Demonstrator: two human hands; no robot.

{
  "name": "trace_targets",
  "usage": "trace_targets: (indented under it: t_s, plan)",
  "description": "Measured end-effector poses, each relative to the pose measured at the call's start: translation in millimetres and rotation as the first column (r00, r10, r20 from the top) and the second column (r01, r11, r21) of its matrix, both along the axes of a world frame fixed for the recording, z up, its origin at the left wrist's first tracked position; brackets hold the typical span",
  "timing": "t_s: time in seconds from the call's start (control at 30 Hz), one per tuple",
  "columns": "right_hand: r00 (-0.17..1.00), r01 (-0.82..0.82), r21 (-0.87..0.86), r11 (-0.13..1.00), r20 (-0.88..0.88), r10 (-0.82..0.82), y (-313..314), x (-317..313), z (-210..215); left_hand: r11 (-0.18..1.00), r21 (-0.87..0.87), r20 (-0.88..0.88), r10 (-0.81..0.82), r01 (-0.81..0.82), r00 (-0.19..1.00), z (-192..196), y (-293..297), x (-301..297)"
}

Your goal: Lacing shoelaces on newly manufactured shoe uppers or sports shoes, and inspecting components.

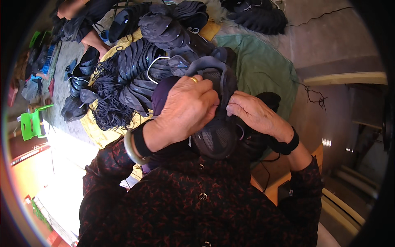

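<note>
A black shoe (216,143) lies over my lap, its mesh toe toward me and its padded collar away from me. My left hand (187,109), with a gold ring, is closed with its fingers curled over the shoe's left side. At the right edge of the shoe's opening, my right hand (256,113) pinches with thumb and forefinger. The fingertips of both hands cover the middle of the shoe. Any lace between them is too small or hidden to make out.
Beyond the shoe, black shoes (164,33) and stacked shoe parts (138,59) are heaped on yellow sheeting (92,129). A tangle of black laces (109,101) lies at left. Green cloth (263,61) spreads to the right. A green chair (31,123) stands far left. Another person's leg (94,41) shows upper left.
</note>
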State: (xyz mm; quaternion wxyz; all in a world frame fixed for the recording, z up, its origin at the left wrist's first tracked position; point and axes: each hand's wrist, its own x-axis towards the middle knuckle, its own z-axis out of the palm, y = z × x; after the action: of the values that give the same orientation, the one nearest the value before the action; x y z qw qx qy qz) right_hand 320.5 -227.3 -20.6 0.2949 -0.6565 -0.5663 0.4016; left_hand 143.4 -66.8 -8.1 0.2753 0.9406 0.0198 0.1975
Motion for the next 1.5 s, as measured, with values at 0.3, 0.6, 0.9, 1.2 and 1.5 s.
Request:
trace_targets:
  t_s: [0.3, 0.6, 0.9, 1.2, 1.5]
  plan:
    - [0.997, -0.047, -0.096, 0.994, -0.070, 0.041, -2, 9, 7, 0.732, 0.199, -0.210, 0.681, -0.652, 0.701, -23, 174, -173]
    - [0.996, 0.026, -0.221, 0.975, -0.074, -0.043, 3, 9, 30, 0.458, 0.564, -0.377, 0.883, -0.687, 0.279, -103, 247, -323]
    - [0.998, 0.047, -0.107, 0.993, 0.040, -0.043, 2, 8, 38, 0.846, -0.343, -0.362, 0.283, -0.410, 0.888, -62, 98, -133]
    - [0.930, -0.063, -0.029, 0.998, 0.360, 0.069, -7, -6, 53, 0.892, -0.439, -0.311, -0.043, -0.104, 0.949, -19, 53, -59]
    - [0.774, -0.118, 0.339, 0.933, 0.620, -0.128, -3, -24, 48, 0.518, -0.836, -0.316, -0.178, -0.184, 0.932, -24, 47, -62]
